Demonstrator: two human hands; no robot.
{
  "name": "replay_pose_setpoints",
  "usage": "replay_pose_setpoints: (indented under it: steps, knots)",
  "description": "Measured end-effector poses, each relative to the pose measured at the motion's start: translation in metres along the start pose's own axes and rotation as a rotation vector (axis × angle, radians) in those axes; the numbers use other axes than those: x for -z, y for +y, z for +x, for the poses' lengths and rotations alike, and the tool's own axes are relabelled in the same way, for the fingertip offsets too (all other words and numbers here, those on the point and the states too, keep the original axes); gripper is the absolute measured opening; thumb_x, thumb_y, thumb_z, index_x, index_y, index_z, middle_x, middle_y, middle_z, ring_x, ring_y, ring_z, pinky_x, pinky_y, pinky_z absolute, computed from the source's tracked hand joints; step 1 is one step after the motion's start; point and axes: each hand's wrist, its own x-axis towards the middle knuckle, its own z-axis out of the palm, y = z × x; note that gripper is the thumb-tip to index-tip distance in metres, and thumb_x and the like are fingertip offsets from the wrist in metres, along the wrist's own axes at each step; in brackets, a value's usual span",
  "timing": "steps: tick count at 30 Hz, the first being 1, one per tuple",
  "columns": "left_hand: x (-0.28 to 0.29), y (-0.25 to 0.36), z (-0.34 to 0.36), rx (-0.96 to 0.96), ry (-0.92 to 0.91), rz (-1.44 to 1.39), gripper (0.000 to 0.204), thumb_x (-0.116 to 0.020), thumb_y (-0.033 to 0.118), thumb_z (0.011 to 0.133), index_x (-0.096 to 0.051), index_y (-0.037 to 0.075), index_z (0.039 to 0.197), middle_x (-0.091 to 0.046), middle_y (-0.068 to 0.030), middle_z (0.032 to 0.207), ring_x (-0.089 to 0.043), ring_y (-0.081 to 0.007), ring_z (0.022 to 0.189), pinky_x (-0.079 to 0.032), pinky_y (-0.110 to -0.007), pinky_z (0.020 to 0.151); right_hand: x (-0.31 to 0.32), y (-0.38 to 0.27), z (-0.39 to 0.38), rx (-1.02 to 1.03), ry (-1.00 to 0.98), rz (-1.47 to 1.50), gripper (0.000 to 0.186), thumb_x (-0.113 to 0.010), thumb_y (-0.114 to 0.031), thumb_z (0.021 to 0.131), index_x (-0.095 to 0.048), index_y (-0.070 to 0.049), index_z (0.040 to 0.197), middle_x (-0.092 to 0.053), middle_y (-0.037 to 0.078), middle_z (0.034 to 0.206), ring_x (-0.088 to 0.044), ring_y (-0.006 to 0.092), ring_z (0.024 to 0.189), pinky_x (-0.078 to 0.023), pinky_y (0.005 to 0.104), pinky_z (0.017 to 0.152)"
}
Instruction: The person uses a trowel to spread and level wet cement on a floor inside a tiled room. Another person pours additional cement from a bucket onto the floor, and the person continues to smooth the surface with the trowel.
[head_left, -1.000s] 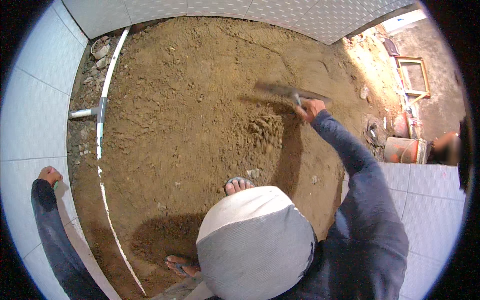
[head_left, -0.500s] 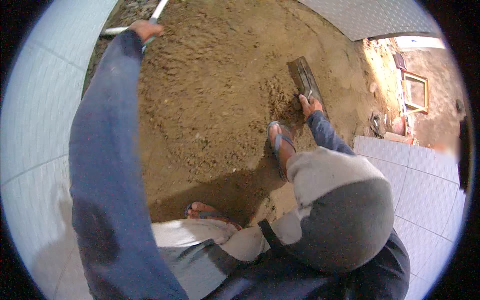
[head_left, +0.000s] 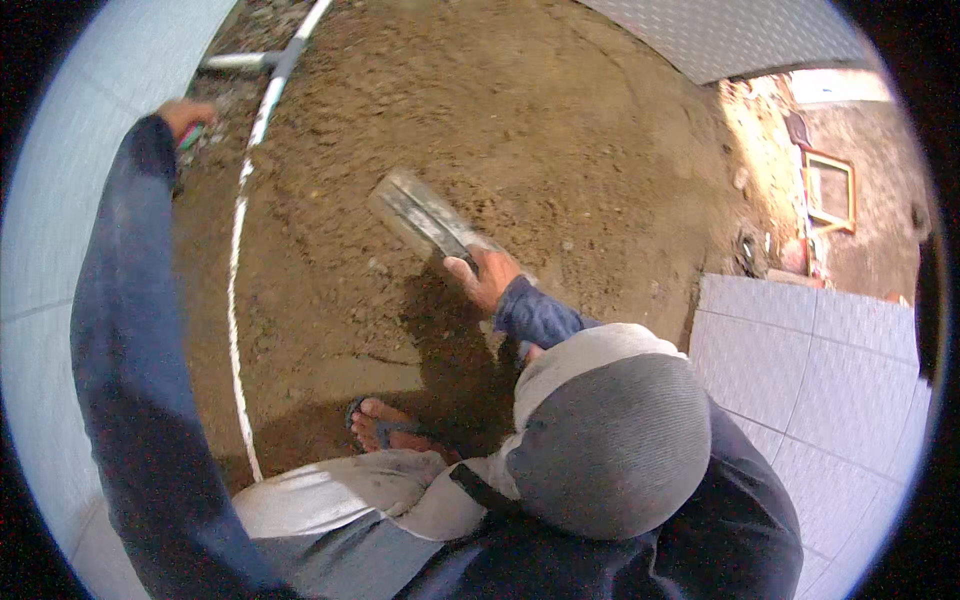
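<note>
My right hand (head_left: pixel 485 275) grips a long metal trowel (head_left: pixel 420 205), its blade over the rough brown sand (head_left: pixel 560 160) in the middle of the view. My left hand (head_left: pixel 185 120) is at the upper left beside the tiled wall, closed on a small green item, mostly hidden. Right of it lies a white pipe (head_left: pixel 268 105) with a grey T-joint (head_left: pixel 282 62); a ragged white line (head_left: pixel 238 280) runs down the sand from it. My sandalled foot (head_left: pixel 390 430) stands on the sand below the trowel, near my bent knee.
White tiled walls (head_left: pixel 45 250) rise at the left and top right (head_left: pixel 730 35). Laid floor tiles (head_left: pixel 760 340) border the sand on the right. Beyond are a wooden frame (head_left: pixel 830 195), scattered debris (head_left: pixel 795 255) and a rough grey floor (head_left: pixel 880 180).
The trowel in my right hand has swept from the right of the sand toward the middle left. My left hand reached up by the pipe, then moved back leftward. My view has shifted.
</note>
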Motion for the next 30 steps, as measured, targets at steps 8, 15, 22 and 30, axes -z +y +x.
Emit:
replay_pose_setpoints:
  steps: [8, 15, 22, 30]
  knots:
    - [-0.009, -0.041, 0.012, 0.076, -0.055, 0.025, 0.027, -0.062, 0.031, 0.085, -0.065, 0.005, 0.088, -0.066, -0.0162, 0.082, -0.063, -0.0219, 0.081, -0.046, -0.038, 0.076, 0.052, 0.3, -0.011, -0.597, 0.585, 0.329, 0.059, -0.056, -0.055, 0.088, -0.069, -0.002, 0.111, -0.069, 0.026, 0.098, -0.067, 0.0429, 0.09, -0.052, 0.0497, 0.079]
    - [0.012, -0.015, -0.034, 0.322, 0.01, -0.335, 0.031, -0.066, 0.031, 0.089, -0.072, 0.002, 0.099, -0.072, -0.0084, 0.097, -0.065, -0.0185, 0.094, -0.05, -0.035, 0.087, 0.063, 0.281, 0.012, -0.599, 0.195, 1.625, 0.048, -0.054, -0.053, 0.092, -0.054, -0.008, 0.074, -0.045, 0.007, 0.055, -0.044, 0.0241, 0.044, -0.037, 0.0372, 0.043]
    - [0.033, 0.041, -0.052, 0.196, 0.008, -0.041, 0.018, -0.064, 0.029, 0.087, -0.071, 0.016, 0.098, -0.071, -0.0045, 0.104, -0.064, -0.0185, 0.1, -0.046, -0.031, 0.096, -0.009, 0.005, 0.064, -0.504, -0.402, 1.406, 0.049, -0.048, -0.055, 0.095, -0.047, -0.011, 0.074, -0.04, 0.006, 0.05, -0.036, 0.0226, 0.036, -0.028, 0.0376, 0.038]
    - [0.054, 0.065, -0.062, 0.134, -0.027, 0.129, 0.041, -0.071, 0.05, 0.071, -0.074, 0.017, 0.097, -0.07, -0.0054, 0.099, -0.061, -0.022, 0.089, -0.047, -0.037, 0.084, -0.043, -0.062, 0.076, -0.19, -0.625, 1.042, 0.048, -0.051, -0.047, 0.096, -0.05, -0.007, 0.07, -0.045, 0.008, 0.048, -0.042, 0.0227, 0.034, -0.034, 0.0382, 0.035]
